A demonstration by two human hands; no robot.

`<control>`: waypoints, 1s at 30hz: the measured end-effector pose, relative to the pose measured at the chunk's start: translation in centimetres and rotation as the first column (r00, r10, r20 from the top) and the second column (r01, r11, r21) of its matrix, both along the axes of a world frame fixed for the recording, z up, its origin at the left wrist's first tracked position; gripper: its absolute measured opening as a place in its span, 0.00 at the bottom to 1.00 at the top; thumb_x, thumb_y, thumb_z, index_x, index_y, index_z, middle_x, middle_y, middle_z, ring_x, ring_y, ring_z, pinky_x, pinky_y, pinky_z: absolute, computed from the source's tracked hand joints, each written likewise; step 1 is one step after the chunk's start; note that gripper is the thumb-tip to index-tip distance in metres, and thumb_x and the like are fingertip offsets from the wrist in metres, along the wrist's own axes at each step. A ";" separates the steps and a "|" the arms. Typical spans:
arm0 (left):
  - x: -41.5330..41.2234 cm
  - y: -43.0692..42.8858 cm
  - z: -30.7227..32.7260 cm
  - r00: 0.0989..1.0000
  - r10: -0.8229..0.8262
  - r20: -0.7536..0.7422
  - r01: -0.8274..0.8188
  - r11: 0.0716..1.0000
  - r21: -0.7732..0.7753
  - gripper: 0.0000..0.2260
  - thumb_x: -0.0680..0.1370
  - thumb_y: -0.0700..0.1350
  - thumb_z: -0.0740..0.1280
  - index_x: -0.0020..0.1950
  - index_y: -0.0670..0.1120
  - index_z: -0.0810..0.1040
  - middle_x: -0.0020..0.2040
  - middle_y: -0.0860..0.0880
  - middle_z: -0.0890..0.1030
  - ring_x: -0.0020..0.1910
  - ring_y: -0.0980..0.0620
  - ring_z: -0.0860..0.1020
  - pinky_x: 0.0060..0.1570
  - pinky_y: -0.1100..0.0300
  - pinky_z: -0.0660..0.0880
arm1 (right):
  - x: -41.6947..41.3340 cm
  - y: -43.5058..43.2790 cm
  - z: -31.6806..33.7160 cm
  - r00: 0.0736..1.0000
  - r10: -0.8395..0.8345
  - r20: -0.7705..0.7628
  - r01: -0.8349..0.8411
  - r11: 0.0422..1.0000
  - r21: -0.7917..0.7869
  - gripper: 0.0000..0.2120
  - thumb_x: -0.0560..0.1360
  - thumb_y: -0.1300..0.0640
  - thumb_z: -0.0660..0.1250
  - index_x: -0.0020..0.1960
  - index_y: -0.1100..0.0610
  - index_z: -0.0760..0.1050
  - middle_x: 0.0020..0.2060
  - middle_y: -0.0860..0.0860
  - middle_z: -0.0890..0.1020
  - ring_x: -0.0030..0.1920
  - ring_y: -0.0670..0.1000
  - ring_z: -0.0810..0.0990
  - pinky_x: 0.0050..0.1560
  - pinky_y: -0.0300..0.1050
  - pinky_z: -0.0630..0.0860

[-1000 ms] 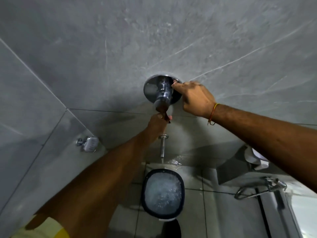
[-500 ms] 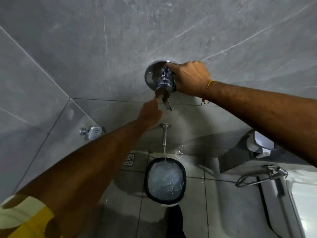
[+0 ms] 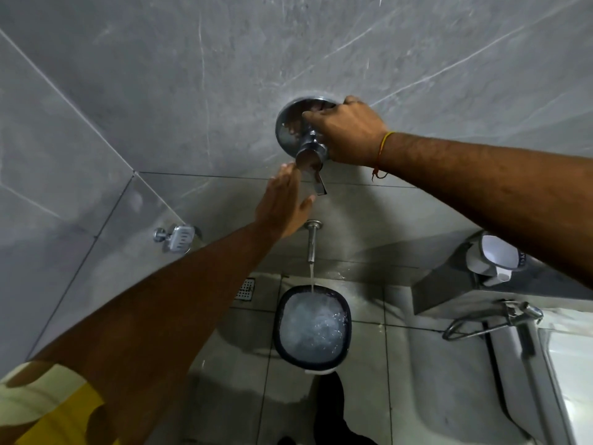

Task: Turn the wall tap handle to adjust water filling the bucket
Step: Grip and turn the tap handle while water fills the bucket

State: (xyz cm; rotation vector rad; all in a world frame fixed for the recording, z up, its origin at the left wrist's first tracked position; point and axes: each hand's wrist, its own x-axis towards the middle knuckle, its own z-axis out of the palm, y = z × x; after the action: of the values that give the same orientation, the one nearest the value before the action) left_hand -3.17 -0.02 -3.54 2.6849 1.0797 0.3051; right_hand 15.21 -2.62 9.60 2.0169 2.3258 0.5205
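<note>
At the upper centre of the frame, a round chrome wall plate (image 3: 286,130) on the grey tiled wall (image 3: 160,91) carries the tap handle (image 3: 310,152), a chrome knob with a thin lever (image 3: 318,184) hanging below it. The right hand (image 3: 348,133) reaches in from the right and is curled around the knob from its right side, fingers over the top of the plate. The left hand (image 3: 284,205) sits just below and left of the knob, flat and spread, fingertips near the knob, thumb close beside the lever; whether it touches either cannot be told. Lower, a spout (image 3: 311,240) pours a stream into the dark-rimmed bucket (image 3: 313,327) at lower centre, full of churning water.
</note>
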 end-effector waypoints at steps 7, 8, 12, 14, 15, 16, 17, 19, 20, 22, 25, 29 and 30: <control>-0.2 -0.1 -0.1 1.000 0.016 0.016 -0.016 1.000 -0.014 0.37 0.82 0.56 0.64 0.82 0.38 0.54 0.82 0.37 0.58 0.83 0.40 0.55 0.80 0.45 0.58 | -0.1 -0.5 0.3 0.998 0.031 -0.055 -0.032 0.999 -0.010 0.25 0.71 0.55 0.73 0.66 0.57 0.74 0.56 0.61 0.83 0.49 0.65 0.83 0.51 0.55 0.77; -0.2 -0.1 -0.2 1.000 0.014 0.014 -0.014 1.000 -0.009 0.37 0.82 0.56 0.63 0.82 0.38 0.54 0.83 0.37 0.57 0.83 0.40 0.54 0.80 0.45 0.58 | -0.1 -0.6 0.4 0.997 0.032 -0.070 -0.033 0.999 -0.008 0.25 0.70 0.56 0.73 0.66 0.58 0.74 0.55 0.62 0.83 0.48 0.66 0.83 0.48 0.55 0.78; -0.3 0.1 -0.4 1.000 0.010 0.016 -0.010 1.000 -0.002 0.37 0.82 0.56 0.63 0.82 0.38 0.53 0.83 0.38 0.56 0.83 0.41 0.53 0.80 0.43 0.58 | 0.0 -0.8 0.6 0.994 0.047 -0.100 -0.049 0.999 -0.021 0.27 0.71 0.59 0.73 0.69 0.58 0.73 0.57 0.64 0.82 0.49 0.68 0.83 0.45 0.56 0.79; -0.3 0.2 -0.6 1.000 0.018 0.011 -0.018 1.000 0.003 0.37 0.82 0.57 0.63 0.83 0.39 0.53 0.83 0.38 0.55 0.83 0.41 0.53 0.81 0.44 0.57 | 0.1 -0.9 0.7 0.992 0.053 -0.111 -0.057 0.998 -0.033 0.28 0.70 0.60 0.73 0.69 0.59 0.73 0.58 0.64 0.81 0.50 0.69 0.82 0.45 0.57 0.78; -0.4 0.2 -0.7 1.000 0.018 0.012 -0.019 1.000 0.008 0.37 0.82 0.57 0.63 0.83 0.39 0.53 0.83 0.38 0.56 0.83 0.41 0.53 0.81 0.44 0.57 | 0.1 -0.9 0.7 0.992 0.054 -0.117 -0.058 0.998 -0.039 0.28 0.70 0.60 0.73 0.70 0.59 0.72 0.58 0.65 0.80 0.51 0.70 0.82 0.46 0.57 0.78; -0.4 0.2 -0.8 1.000 0.017 0.015 -0.018 1.000 0.012 0.37 0.81 0.57 0.64 0.82 0.39 0.53 0.83 0.38 0.56 0.83 0.41 0.53 0.81 0.45 0.57 | 0.1 -0.9 0.7 0.991 0.054 -0.123 -0.060 0.997 -0.044 0.29 0.70 0.60 0.73 0.70 0.59 0.72 0.59 0.65 0.80 0.51 0.70 0.81 0.46 0.57 0.78; -0.4 0.3 -0.9 1.000 0.016 0.016 -0.016 1.000 0.015 0.37 0.81 0.56 0.64 0.82 0.39 0.53 0.83 0.38 0.56 0.83 0.41 0.54 0.81 0.45 0.57 | 0.1 -0.9 0.6 0.990 0.055 -0.129 -0.061 0.997 -0.048 0.29 0.70 0.60 0.73 0.71 0.59 0.72 0.60 0.65 0.80 0.52 0.70 0.81 0.46 0.58 0.78; -0.4 0.3 -1.1 1.000 0.016 0.016 -0.016 1.000 0.012 0.37 0.81 0.57 0.64 0.82 0.40 0.53 0.83 0.38 0.57 0.83 0.41 0.54 0.81 0.45 0.57 | 0.2 -0.9 0.5 0.988 0.059 -0.142 -0.066 0.997 -0.050 0.30 0.70 0.60 0.74 0.71 0.59 0.71 0.61 0.65 0.79 0.53 0.70 0.81 0.47 0.58 0.78; -0.4 0.3 -1.2 1.000 0.018 0.014 -0.018 1.000 0.008 0.37 0.81 0.57 0.64 0.83 0.40 0.53 0.83 0.38 0.56 0.83 0.41 0.54 0.81 0.45 0.57 | 0.2 -0.9 0.5 0.987 0.061 -0.148 -0.069 0.996 -0.050 0.30 0.70 0.60 0.74 0.71 0.59 0.72 0.61 0.65 0.79 0.52 0.70 0.81 0.47 0.58 0.78; -0.3 0.3 -1.3 1.000 0.021 0.015 -0.021 1.000 -0.002 0.38 0.81 0.57 0.64 0.83 0.40 0.53 0.83 0.39 0.56 0.83 0.41 0.53 0.81 0.44 0.57 | 0.3 -0.8 0.5 0.987 0.060 -0.151 -0.069 0.996 -0.052 0.30 0.69 0.61 0.74 0.70 0.59 0.72 0.60 0.66 0.79 0.52 0.70 0.81 0.46 0.58 0.78; -0.3 0.3 -1.3 1.000 0.013 0.009 -0.013 1.000 -0.008 0.38 0.81 0.57 0.65 0.83 0.40 0.53 0.83 0.38 0.57 0.83 0.41 0.54 0.80 0.43 0.58 | 0.4 -0.8 0.2 0.986 0.053 -0.161 -0.063 0.996 -0.056 0.31 0.69 0.62 0.74 0.71 0.59 0.72 0.60 0.66 0.79 0.52 0.70 0.81 0.45 0.57 0.78; -0.2 0.2 -1.2 1.000 0.010 0.000 -0.010 1.000 -0.008 0.37 0.81 0.56 0.65 0.82 0.40 0.54 0.83 0.38 0.57 0.83 0.41 0.54 0.80 0.43 0.59 | 0.5 -0.7 -0.2 0.982 0.035 -0.183 -0.047 0.997 -0.062 0.32 0.71 0.61 0.73 0.73 0.57 0.69 0.62 0.65 0.78 0.53 0.70 0.81 0.46 0.57 0.78; -0.2 0.2 -1.2 1.000 0.011 0.001 -0.011 1.000 -0.008 0.37 0.81 0.56 0.65 0.82 0.40 0.54 0.83 0.38 0.57 0.83 0.41 0.54 0.80 0.43 0.59 | 0.6 -0.7 -0.3 0.981 0.030 -0.191 -0.043 0.997 -0.064 0.32 0.72 0.61 0.73 0.74 0.57 0.68 0.63 0.66 0.78 0.53 0.70 0.80 0.46 0.57 0.78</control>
State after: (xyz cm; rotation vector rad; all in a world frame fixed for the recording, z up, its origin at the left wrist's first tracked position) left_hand -3.40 0.16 -4.70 2.6723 1.0933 0.3040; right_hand 15.79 -3.30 9.30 2.0818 2.4522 0.2546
